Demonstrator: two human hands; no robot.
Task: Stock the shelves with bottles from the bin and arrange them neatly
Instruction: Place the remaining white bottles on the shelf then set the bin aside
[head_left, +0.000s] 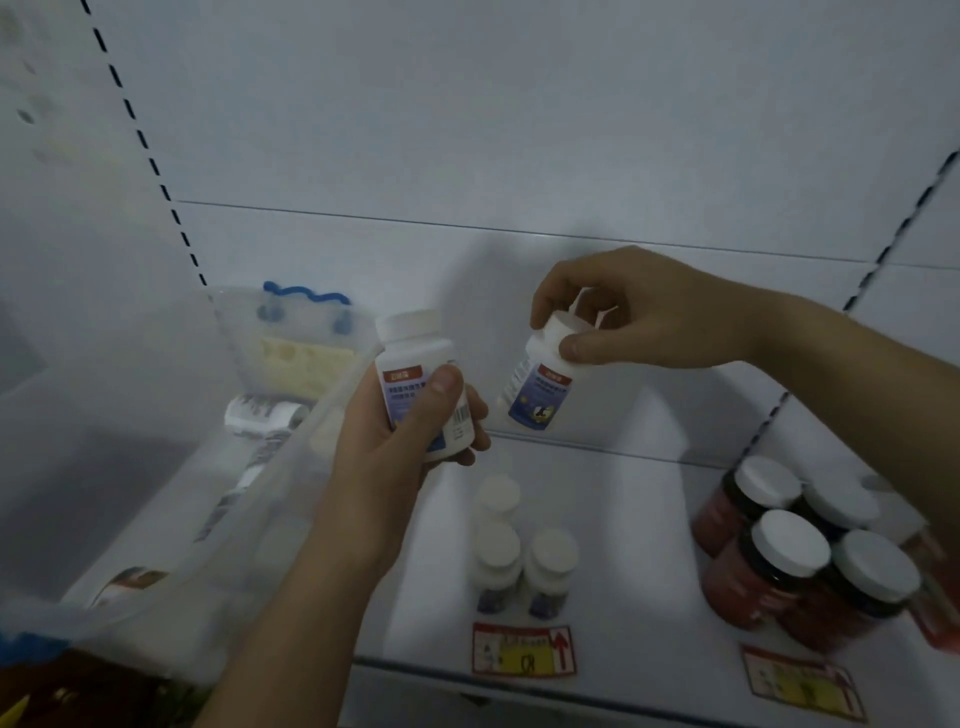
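Now, left hand (400, 441) gripping white bottle (415, 364), right hand (639, 317) pinching second bottle (540, 384)

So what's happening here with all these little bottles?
A person is stocking a white shelf. Each hand holds a white bottle above it: the left hand grips one bottle round its body, and the right hand pinches another bottle by its cap, tilted. Three matching white bottles already stand on the shelf, with dark red jars to the right. A clear plastic bin sits on the left.
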